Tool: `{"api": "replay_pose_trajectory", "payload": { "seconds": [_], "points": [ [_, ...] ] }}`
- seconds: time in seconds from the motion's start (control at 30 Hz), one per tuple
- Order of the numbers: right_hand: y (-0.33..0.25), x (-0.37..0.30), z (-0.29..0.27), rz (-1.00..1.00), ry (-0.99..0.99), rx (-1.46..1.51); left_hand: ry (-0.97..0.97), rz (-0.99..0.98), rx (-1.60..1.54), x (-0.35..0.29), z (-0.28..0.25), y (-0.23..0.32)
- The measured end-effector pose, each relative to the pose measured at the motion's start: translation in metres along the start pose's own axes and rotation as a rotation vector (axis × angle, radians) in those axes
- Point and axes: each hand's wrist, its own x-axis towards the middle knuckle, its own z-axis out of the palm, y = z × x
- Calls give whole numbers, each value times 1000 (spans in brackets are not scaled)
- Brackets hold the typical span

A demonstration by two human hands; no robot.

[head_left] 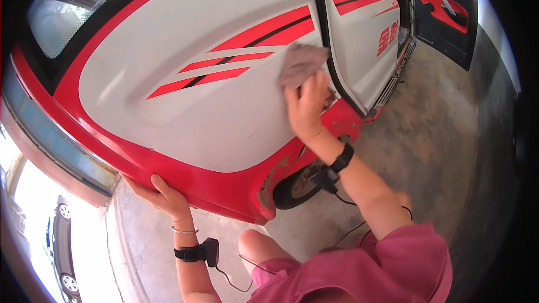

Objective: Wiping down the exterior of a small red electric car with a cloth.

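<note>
2 hands, 1 brown-gray cloth (303, 63). Right hand (307, 105) grasps it against the white rear side panel (224, 126), just beside the dark door seam (323, 22). Left hand (169, 202) on red lower bodywork (208, 191), partly hidden; can't tell if clenched. 3 red stripes (244, 57), 1 wheel (300, 188). Concrete floor (426, 134) stretches rightward.

A garage or similar vehicle bay, by its look: a van (208, 123) stands on stained concrete floor (429, 123), and a car (62, 247) shows in bright light outside.
</note>
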Motion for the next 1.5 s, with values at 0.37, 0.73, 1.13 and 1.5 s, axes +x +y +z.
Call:
{"api": "replay_pose_trajectory", "payload": {
  "seconds": [0.37, 0.73, 1.13, 1.5],
  "points": [
    [-58, 11, 2, -811, -292, 225, -1, -23, -81, -2, 5, 3],
    [22, 109, 9, -246, 65, -111, 11, -49, -220, -4, 12, 8],
    [-104, 100, 44, -362, -147, 118, -18, -43, -222, -3, 7, 2],
    [-210, 33, 62, -711, -178, 162, -5, -64, -575, 0, 7, -7]
  ]
}}
